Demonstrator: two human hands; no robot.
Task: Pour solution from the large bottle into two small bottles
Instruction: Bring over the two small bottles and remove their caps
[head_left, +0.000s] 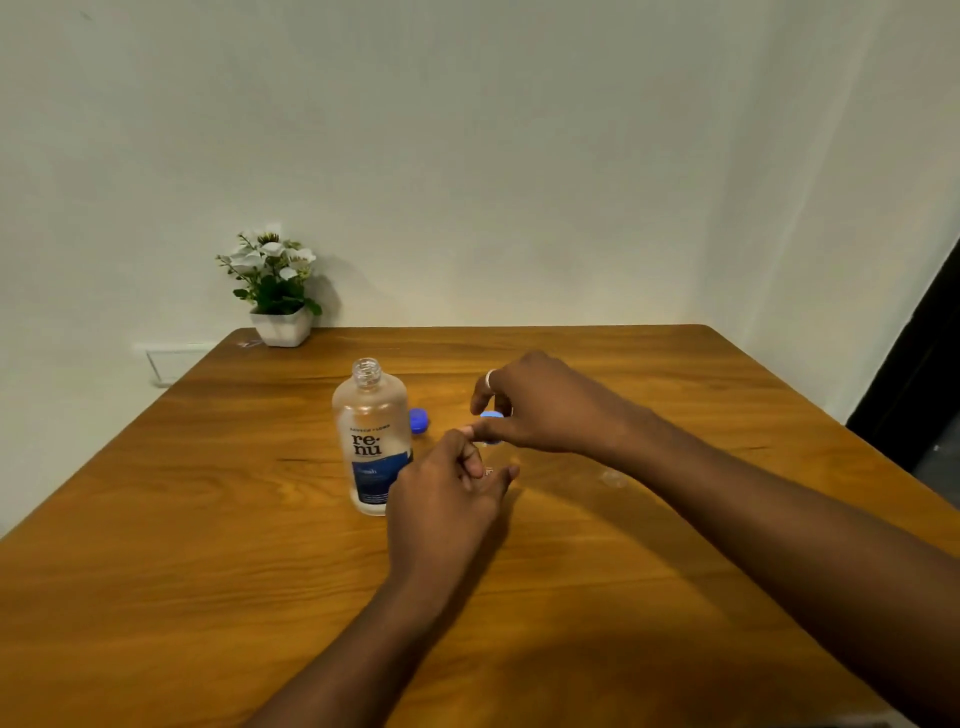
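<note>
Only the head view, so here's what we've got. We're looking down at a wooden table (208, 519) pushed up against a pale wall.

The large bottle (371, 441) is a clear Renu solution bottle. It stands upright a bit left of centre with its neck uncapped. We can't really judge the liquid level through the plastic. Just behind it on the right, a loose blue cap (420, 420) lies on the table, partly hidden by the bottle.

Both hands meet just right of the large bottle:
- **Left hand:** The left hand (447, 493) has its fingers curled round a small bottle (492, 456). It's clear and mostly covered, so we only catch a sliver of it.
- **Right hand:** The right hand (545, 405) comes in from above, and its thumb and fingers pinch a small blue cap (492, 415) at the top of that bottle. We can't tell if the cap is screwed on or just off. There's a ring (489, 378) on one finger.

Near the right forearm there's a faint clear object (614, 478) on the table, too blurry to name. A potted plant (275, 291) with white flowers sits at the far left corner.
</note>
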